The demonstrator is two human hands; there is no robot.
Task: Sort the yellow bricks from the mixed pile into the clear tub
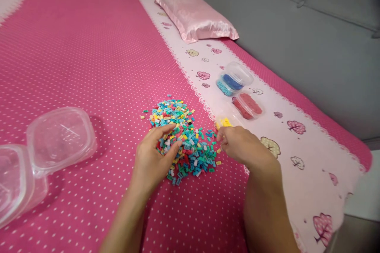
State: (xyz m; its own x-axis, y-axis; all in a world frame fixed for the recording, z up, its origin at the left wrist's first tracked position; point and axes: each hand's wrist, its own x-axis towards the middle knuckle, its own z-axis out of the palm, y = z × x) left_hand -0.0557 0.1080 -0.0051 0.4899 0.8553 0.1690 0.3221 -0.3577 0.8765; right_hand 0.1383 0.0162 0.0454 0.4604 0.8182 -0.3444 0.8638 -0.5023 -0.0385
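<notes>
A heap of small toy bricks (192, 146) in mixed colours lies on the pink dotted bedspread. My left hand (152, 158) rests at the heap's left side, thumb and index finger apart over the bricks, with nothing visible between them. To the right of the heap, my right hand (239, 144) is held beside a small clear container of yellow bricks (225, 122). Its fingers are curled and pressed together, and anything in them is hidden. The hand partly covers that container.
Farther back stand a container of red bricks (247, 106) and a divided one with blue bricks (233, 82) and light-blue bricks (224, 87). Two large clear tubs (62, 136) sit at the left. A pink satin pillow (198, 17) lies by the grey padded headboard (291, 35).
</notes>
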